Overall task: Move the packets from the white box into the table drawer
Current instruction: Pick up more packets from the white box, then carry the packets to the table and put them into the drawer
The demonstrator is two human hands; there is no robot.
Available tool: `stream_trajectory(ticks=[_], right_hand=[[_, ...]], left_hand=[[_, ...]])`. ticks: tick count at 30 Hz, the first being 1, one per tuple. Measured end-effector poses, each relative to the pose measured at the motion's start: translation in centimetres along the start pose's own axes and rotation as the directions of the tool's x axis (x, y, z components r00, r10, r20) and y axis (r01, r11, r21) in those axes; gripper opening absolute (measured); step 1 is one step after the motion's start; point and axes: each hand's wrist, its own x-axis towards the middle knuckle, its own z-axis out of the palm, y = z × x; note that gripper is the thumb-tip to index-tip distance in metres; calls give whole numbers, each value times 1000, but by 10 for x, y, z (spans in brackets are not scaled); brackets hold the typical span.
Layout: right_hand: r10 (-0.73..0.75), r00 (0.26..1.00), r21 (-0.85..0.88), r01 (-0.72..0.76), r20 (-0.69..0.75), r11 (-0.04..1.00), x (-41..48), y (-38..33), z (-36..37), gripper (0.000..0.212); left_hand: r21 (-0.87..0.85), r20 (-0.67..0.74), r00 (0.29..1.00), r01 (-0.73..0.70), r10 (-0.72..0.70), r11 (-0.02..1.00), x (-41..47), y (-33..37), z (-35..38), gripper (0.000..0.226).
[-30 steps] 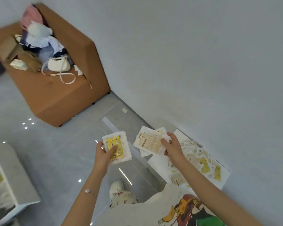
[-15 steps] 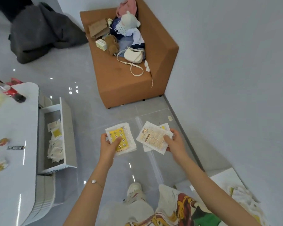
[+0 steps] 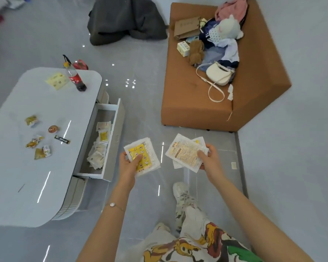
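Observation:
My left hand grips a small stack of white packets with a yellow patterned face. My right hand grips another stack of white packets with pale orange print. Both stacks hang over the floor, just right of the open table drawer. Several white and yellow packets lie inside the drawer. The white box is out of view.
The white table at left carries snack wrappers, a yellow sheet and a cola bottle. An orange sofa with bags, clothes and soft toys stands ahead right. Dark fabric lies on the floor beyond.
The view has swung left from the wall and the white box toward the table and its open drawer. Both hands keep their packets and are now closer to the drawer.

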Motion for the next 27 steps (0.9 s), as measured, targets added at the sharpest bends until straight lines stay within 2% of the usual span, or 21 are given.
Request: stream_trajectory(ticks=[7, 13, 20, 27], right_hand=[[4, 983, -149, 24, 182, 989, 97, -55, 38, 23], [29, 934, -240, 62, 356, 969, 161, -102, 94, 27], [109, 863, -309, 56, 493, 949, 215, -119, 205, 28], [162, 840, -429, 91, 517, 899, 285, -112, 336, 27]], left_hand=[[-151, -222, 975, -16, -18, 988, 50, 26, 9, 43], [-261, -412, 908, -38, -76, 965, 86, 41, 0, 45], [-386, -535, 828, -61, -169, 920, 127, 54, -36, 47], [-528, -601, 731, -61, -323, 847, 209, 55, -104, 51]])
